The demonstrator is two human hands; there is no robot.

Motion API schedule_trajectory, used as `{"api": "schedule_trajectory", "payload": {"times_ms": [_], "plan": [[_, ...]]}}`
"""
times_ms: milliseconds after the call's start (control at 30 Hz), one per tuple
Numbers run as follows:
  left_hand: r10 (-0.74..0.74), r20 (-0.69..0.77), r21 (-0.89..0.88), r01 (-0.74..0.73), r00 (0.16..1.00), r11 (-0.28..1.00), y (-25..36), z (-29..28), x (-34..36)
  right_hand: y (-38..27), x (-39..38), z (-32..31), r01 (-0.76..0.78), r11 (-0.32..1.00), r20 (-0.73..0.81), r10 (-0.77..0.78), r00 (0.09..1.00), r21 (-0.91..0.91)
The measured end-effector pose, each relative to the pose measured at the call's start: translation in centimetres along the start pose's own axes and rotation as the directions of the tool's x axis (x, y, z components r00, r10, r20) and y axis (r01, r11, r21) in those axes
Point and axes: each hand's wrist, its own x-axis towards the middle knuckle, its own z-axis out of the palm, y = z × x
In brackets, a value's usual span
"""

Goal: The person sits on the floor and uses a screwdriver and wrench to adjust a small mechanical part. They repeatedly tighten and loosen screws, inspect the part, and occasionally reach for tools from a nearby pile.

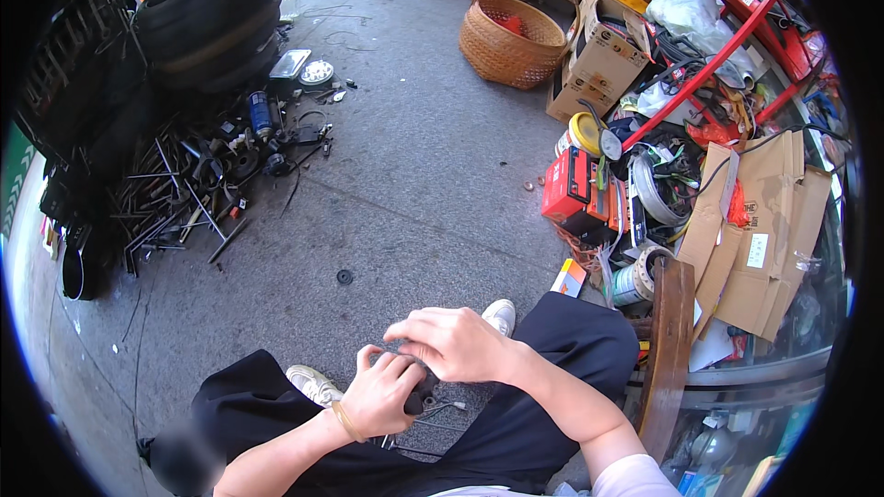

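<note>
My left hand (379, 394), with a yellowish bangle at its wrist, is wrapped round a small black part (422, 393) between my knees. Most of that part is covered by fingers, so its kind does not show. Just above it, my right hand (453, 342) is closed, with fingers curled and thumb tucked toward the left hand's knuckles. Whatever its fingertips pinch is hidden. Below the black part, thin cables with a pale connector (453, 406) hang near my lap.
A small black ring (344, 277) lies on the grey floor ahead. Scattered tools (189, 189) and stacked tyres (207, 18) occupy the left. On the right are a wicker basket (502, 53), red-and-black batteries (573, 186), flattened cardboard (769, 239) and a wooden armrest (669, 340).
</note>
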Motion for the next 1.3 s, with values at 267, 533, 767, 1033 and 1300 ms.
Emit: {"api": "schedule_trajectory", "payload": {"times_ms": [267, 533, 767, 1033, 1300], "plan": [[-0.367, -0.121, -0.241, 0.332, 0.922, 0.912, -0.8, -0.7, 0.5, -2.0, -1.8, -0.9, 0.278, 0.955, -0.105, -0.289, 0.952, -0.102], [-0.474, -0.327, -0.233, 0.417, 0.817, 0.879, -0.8, -1.8, 1.2, -1.2, -2.3, -1.7, -0.247, 0.876, -0.482, 0.441, 0.757, 0.414], [-0.397, -0.33, -0.153, 0.367, 0.856, 0.918, -0.4, -1.9, 1.1, -0.4, -1.8, -1.0, -0.232, 0.816, -0.462, 0.507, 0.728, 0.529], [-0.4, -0.32, -0.165, 0.366, 0.859, 0.916, -0.5, -2.0, 0.7, 0.0, -1.3, -0.9, -0.26, 0.722, -0.39, 0.598, 0.701, 0.641], [-0.365, -0.28, -0.094, 0.353, 0.888, 0.931, -0.1, -1.7, 0.6, -0.5, -0.4, -0.9, -0.266, 0.906, -0.398, 0.388, 0.831, 0.329]]}}
